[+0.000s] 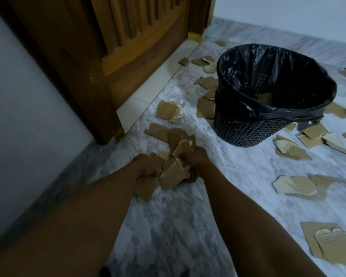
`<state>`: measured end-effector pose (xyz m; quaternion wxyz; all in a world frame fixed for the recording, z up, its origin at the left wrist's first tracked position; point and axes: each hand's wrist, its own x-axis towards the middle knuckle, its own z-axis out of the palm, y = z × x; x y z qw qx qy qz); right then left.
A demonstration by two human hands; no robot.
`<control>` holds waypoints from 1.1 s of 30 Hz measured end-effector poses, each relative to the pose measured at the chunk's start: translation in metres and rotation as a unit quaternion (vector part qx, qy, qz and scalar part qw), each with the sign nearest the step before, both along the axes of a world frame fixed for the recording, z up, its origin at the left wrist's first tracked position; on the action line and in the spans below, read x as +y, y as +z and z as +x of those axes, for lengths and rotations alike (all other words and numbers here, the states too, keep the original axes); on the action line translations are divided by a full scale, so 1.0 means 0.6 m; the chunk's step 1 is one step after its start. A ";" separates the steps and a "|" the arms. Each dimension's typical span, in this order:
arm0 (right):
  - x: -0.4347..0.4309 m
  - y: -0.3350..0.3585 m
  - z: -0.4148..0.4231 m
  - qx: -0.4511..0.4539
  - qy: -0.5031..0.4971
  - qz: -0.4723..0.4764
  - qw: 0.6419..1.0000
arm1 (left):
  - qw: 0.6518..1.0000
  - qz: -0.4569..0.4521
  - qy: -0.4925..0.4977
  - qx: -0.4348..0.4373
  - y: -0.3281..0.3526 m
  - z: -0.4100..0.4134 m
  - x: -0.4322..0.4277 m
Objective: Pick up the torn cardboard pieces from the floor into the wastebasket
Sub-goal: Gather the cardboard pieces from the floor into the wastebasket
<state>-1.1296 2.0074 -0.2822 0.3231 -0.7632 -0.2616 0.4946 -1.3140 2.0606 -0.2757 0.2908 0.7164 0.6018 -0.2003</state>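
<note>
While both hands, left hand (146, 166) and right hand (198, 156), grip a cardboard bundle (174, 166), the wastebasket (272, 96) stands ahead-right (nearer the right hand), mouth open.

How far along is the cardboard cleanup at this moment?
Early stage. A few pieces lie inside the wastebasket. The left hand and right hand grip a bunch near the door. Many scraps are left on the floor around it.
</note>
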 end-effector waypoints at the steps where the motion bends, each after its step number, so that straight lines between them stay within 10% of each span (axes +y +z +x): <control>1: -0.003 0.001 0.001 0.010 -0.005 0.001 1.000 | 1.000 -0.003 0.012 -0.006 -0.011 -0.003 0.000; 12: -0.047 0.083 0.008 -0.006 -0.068 0.169 0.983 | 0.982 0.046 0.127 -0.132 0.034 0.024 0.000; 21: 0.062 0.461 0.102 -0.220 0.092 0.327 0.915 | 0.864 0.236 0.225 -0.383 0.400 0.156 0.127; 26: 0.050 0.611 0.226 -0.314 0.064 0.347 0.881 | 0.816 0.151 0.201 -0.520 0.526 0.281 0.128; 33: 0.024 0.514 0.334 -0.307 -0.107 0.376 0.868 | 0.821 0.104 0.167 -0.537 0.517 0.443 0.042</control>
